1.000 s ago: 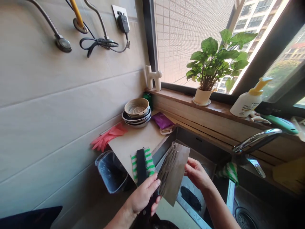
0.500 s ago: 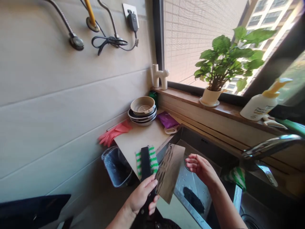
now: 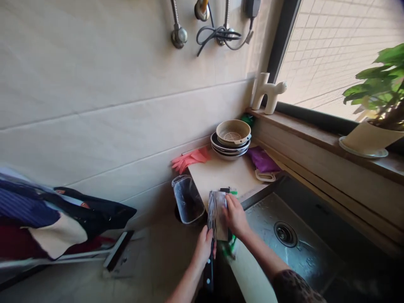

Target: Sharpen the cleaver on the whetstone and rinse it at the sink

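Note:
My left hand [image 3: 205,248] is closed round the black handle of a cleaver [image 3: 216,214], whose broad patterned blade points away from me over the counter edge. Fingers of my right hand [image 3: 234,215] lie flat against the blade's right face. A green-and-white striped cloth [image 3: 232,244] shows just below and behind that hand, partly hidden. Both hands are at the left rim of the steel sink [image 3: 293,244].
A stack of bowls topped by a beige strainer [image 3: 232,134], pink gloves [image 3: 189,158] and a purple cloth [image 3: 261,160] lie on the counter [image 3: 221,176]. A clear bin [image 3: 188,199] hangs at the counter's left. Potted plant [image 3: 369,118] on the sill; clothes [image 3: 57,214] at left.
The view swung left and down. The cleaver turned from flat and raised to nearly edge-on and lower, and my right hand moved from apart onto the blade.

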Demonstrator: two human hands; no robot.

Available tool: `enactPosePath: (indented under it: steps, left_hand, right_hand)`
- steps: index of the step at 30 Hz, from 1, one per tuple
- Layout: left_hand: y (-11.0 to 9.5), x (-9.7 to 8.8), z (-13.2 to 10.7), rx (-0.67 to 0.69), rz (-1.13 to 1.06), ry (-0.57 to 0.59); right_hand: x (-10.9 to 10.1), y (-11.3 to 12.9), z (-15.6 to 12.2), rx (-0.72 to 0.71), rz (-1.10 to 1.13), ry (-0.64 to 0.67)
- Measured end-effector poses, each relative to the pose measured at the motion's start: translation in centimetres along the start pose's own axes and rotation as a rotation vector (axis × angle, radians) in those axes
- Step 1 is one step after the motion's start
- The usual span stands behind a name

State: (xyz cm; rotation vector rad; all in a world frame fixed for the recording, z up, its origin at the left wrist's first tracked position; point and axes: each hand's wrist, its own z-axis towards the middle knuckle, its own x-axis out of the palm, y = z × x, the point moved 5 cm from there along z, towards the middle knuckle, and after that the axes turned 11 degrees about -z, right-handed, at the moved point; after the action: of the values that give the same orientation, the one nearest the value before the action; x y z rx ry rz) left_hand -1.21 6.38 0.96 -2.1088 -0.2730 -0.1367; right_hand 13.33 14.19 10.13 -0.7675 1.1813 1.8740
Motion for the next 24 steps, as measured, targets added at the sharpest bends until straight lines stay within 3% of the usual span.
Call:
enactPosePath:
  steps: [3, 8, 15, 21, 24]
  left_hand:
    - [-0.1, 0.7, 1.2, 0.035, 0.006, 0.008]
    - [-0.2, 0.5, 1.5, 0.016, -0.03, 0.034]
    - [3.6, 0.1, -2.2, -0.231, -0.354, 0.168]
    - [2.5, 0.1, -2.0, -0.22, -0.246, 0.116]
    - [4.8, -1.2, -3.0, -0.243, -0.178, 0.117]
  right_hand:
    - [4.1, 2.4, 1.9, -0.111, -0.245, 0.127]
    - [7.7, 2.0, 2.3, -0.136, -0.368, 0.312]
    - [8.9, 1.8, 1.9, -0.158, -0.446, 0.37]
    - [9.5, 3.0, 2.8, -0.058, -0.459, 0.369]
    - [9.2, 3.5, 0.4, -0.053, -0.437, 0.348]
